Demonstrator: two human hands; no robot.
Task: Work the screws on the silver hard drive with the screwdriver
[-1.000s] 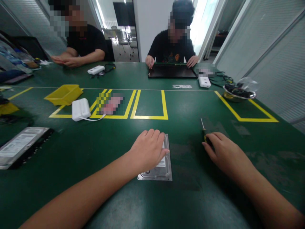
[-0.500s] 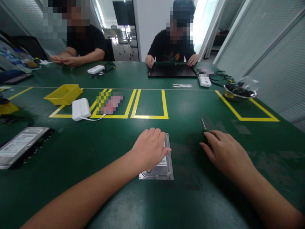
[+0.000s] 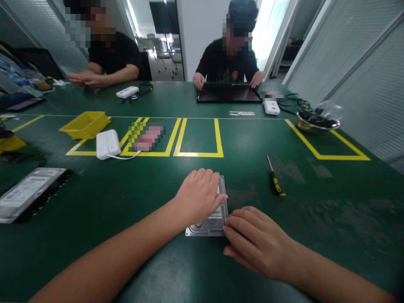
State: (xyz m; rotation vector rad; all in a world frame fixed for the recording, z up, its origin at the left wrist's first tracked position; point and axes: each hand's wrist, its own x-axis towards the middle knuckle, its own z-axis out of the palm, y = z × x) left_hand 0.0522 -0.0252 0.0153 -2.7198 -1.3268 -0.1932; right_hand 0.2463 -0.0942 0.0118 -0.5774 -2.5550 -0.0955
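Observation:
A silver hard drive with a white label lies on the green table in front of me. Across its upper left part rests my left hand, closed on it with the fingers together; the palm hides much of the label. At the lower right corner of the drive, my right hand grips the edge with curled fingertips, its thumb lower down. To the right, a screwdriver with a black and yellow handle lies loose on the table, its metal shaft pointing away from me.
At left lies another hard drive. Farther back are a yellow tray, a white power bank on a cable and a metal bowl of dark items. Two people sit opposite, one holding a black panel.
My right hand has let go of the screwdriver and moved left and toward me, onto the drive's edge. The left hand stays on the drive, which has barely shifted.

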